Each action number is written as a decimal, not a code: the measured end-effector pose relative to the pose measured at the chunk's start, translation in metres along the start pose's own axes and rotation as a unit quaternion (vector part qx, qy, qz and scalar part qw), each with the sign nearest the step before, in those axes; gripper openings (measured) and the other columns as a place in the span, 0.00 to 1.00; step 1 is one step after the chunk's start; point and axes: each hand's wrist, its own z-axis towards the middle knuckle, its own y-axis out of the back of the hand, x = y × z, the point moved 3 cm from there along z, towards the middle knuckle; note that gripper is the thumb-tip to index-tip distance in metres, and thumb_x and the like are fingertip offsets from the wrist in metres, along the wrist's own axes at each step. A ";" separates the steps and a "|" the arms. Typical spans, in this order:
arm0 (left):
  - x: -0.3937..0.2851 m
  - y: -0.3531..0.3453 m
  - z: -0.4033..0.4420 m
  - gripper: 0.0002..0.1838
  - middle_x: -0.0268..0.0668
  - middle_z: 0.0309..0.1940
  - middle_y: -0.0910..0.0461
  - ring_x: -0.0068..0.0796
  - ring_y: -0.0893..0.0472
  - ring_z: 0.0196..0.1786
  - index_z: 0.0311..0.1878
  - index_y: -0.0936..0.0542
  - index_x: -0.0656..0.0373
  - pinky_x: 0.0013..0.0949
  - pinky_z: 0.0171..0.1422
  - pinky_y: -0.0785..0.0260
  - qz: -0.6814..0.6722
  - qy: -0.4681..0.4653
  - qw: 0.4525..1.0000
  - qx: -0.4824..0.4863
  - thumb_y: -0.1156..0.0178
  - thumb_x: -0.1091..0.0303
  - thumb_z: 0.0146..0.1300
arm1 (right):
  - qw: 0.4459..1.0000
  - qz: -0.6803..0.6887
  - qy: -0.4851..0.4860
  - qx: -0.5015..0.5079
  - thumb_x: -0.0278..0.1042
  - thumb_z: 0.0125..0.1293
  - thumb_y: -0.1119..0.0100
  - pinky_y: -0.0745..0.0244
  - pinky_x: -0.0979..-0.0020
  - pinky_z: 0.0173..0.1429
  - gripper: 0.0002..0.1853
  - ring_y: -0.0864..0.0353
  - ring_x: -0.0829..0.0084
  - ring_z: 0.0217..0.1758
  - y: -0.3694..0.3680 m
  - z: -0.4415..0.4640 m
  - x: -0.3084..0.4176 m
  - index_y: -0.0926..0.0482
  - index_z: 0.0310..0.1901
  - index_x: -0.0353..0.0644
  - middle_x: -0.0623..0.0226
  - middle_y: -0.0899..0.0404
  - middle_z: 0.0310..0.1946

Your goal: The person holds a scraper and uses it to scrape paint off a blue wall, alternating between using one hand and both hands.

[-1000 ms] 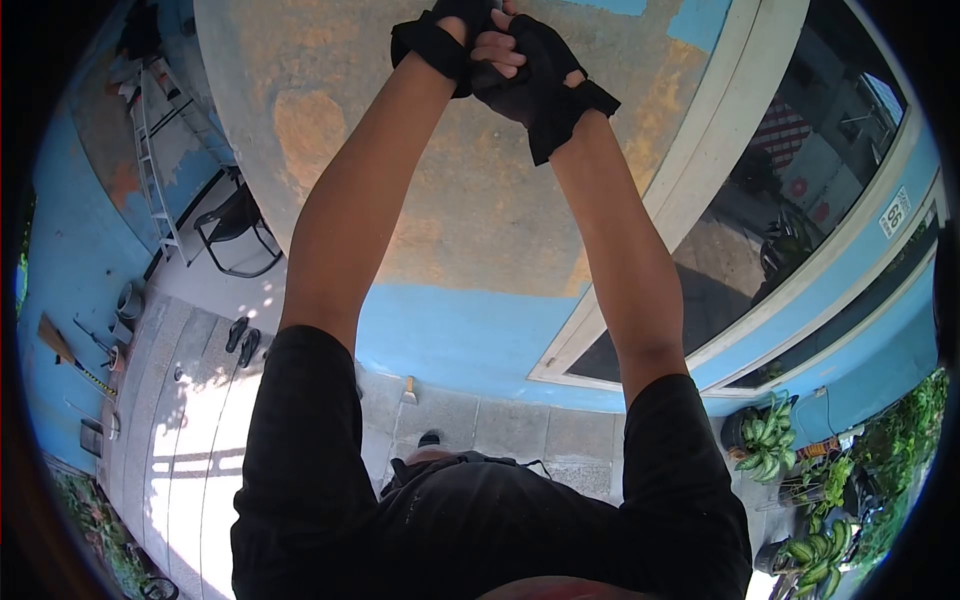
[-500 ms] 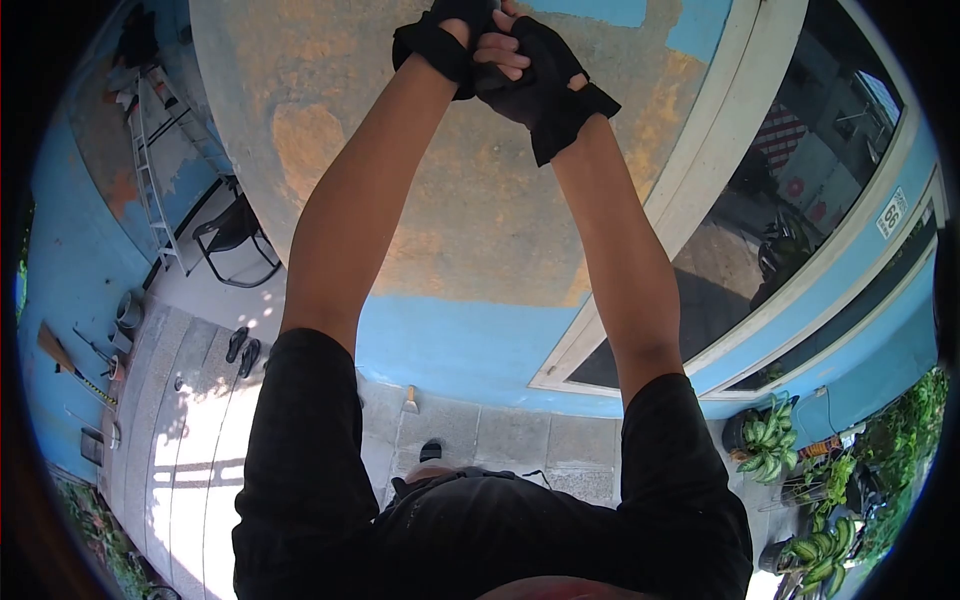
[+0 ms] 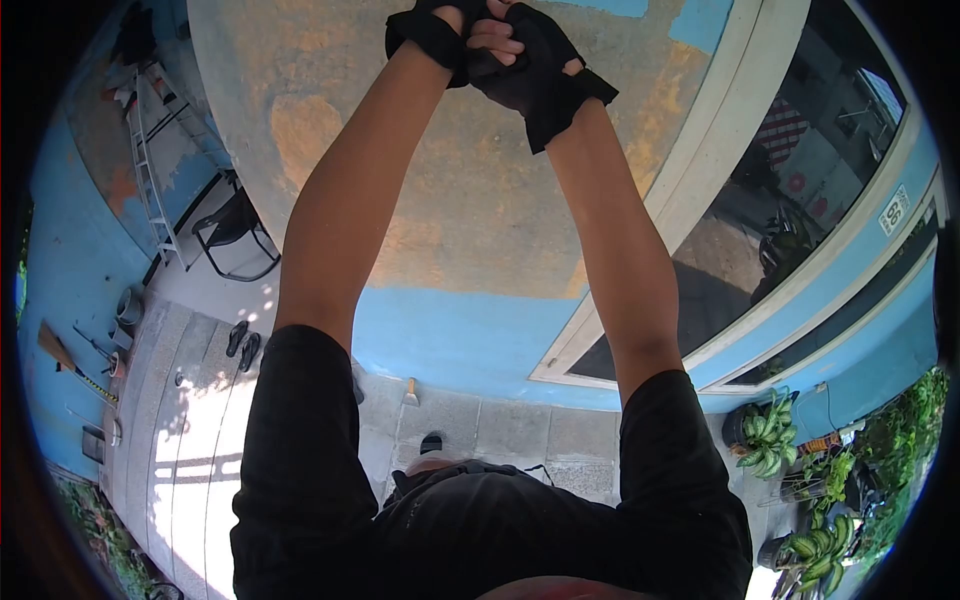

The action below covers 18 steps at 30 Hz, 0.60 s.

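Observation:
Both of my hands are raised close together at the top edge, in front of a wall (image 3: 420, 200) with the blue paint gone from a large grey and orange-brown patch. My right hand (image 3: 525, 65), in a black fingerless glove, is closed, its bare fingers curled inward. What it grips, if anything, is hidden. Against it, on the left, is my left hand (image 3: 440, 35), in a black glove too. The frame's edge cuts that hand off, so its fingers do not show.
A scraper (image 3: 411, 392) stands on the paving at the wall's foot. To the right is a white-framed glass panel (image 3: 740, 230), with potted plants (image 3: 768, 440) below. On the left are a ladder (image 3: 150, 170) with a person (image 3: 135, 40) near its top, a black chair (image 3: 235, 225) and sandals (image 3: 243, 345).
Both hands have shifted slightly up and to the left in the picture, staying together. Less of my left hand shows now.

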 end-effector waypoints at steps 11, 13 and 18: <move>0.022 0.026 0.010 0.18 0.30 0.16 0.30 0.24 0.34 0.17 0.26 0.27 0.51 0.33 0.20 0.38 0.033 -0.017 0.994 -0.100 0.52 0.53 0.70 | 1.000 -0.006 0.014 -0.008 0.30 0.73 0.53 0.45 0.79 0.18 0.09 0.40 0.82 0.14 0.003 -0.006 -0.007 0.29 0.37 0.62 0.78 0.36 0.17; 0.018 0.034 0.017 0.18 0.30 0.16 0.30 0.24 0.34 0.16 0.26 0.27 0.51 0.33 0.19 0.38 0.041 -0.026 0.992 -0.114 0.52 0.53 0.70 | 0.999 -0.027 0.022 -0.016 0.29 0.72 0.51 0.46 0.79 0.18 0.10 0.39 0.82 0.14 0.001 -0.003 -0.004 0.29 0.35 0.61 0.78 0.36 0.16; 0.030 0.049 0.026 0.18 0.30 0.16 0.31 0.24 0.36 0.14 0.25 0.28 0.51 0.34 0.17 0.40 0.052 -0.033 0.985 -0.159 0.52 0.52 0.69 | 1.000 0.000 0.019 -0.006 0.29 0.72 0.51 0.46 0.79 0.18 0.10 0.40 0.82 0.13 0.002 -0.002 -0.004 0.29 0.34 0.60 0.78 0.37 0.16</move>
